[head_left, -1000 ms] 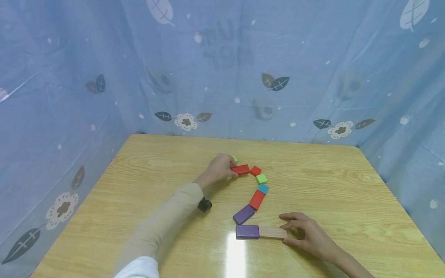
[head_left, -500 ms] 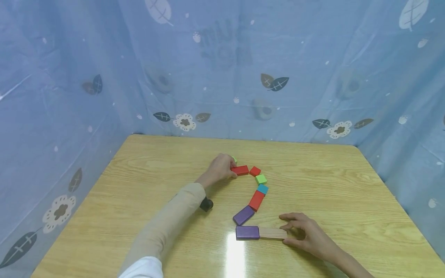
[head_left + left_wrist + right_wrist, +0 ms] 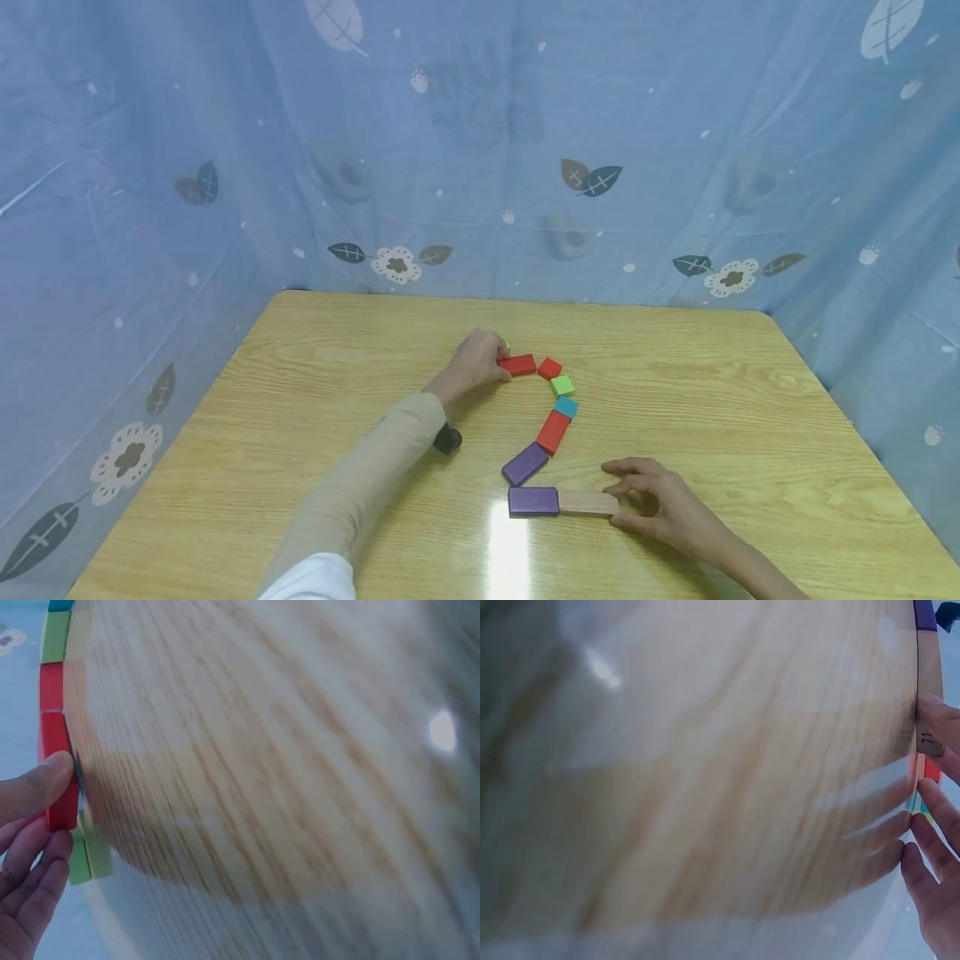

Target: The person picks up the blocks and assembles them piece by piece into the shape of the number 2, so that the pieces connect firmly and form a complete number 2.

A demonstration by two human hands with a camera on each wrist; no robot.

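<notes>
At the top of a curved row of blocks, my left hand (image 3: 474,364) pinches a long red block (image 3: 519,365); the left wrist view shows the thumb on that red block (image 3: 54,735). A green block (image 3: 79,859) lies just past its end, mostly covered by the hand in the head view. At the row's lower right, my right hand (image 3: 667,510) holds the end of a plain wooden block (image 3: 583,502) between thumb and finger. This block's other end meets a purple block (image 3: 533,502). Dark marks show on the wooden block (image 3: 930,739) in the right wrist view.
Between the hands the row continues: a small red block (image 3: 550,368), a green cube (image 3: 562,386), a blue block (image 3: 566,407), a long red block (image 3: 553,432) and a slanted purple block (image 3: 525,464). A patterned blue curtain (image 3: 480,150) surrounds the wooden table (image 3: 360,350).
The head view has shifted slightly. The long red block under my left hand has tilted a little and stands closer to the small red block. My right hand stays in place.
</notes>
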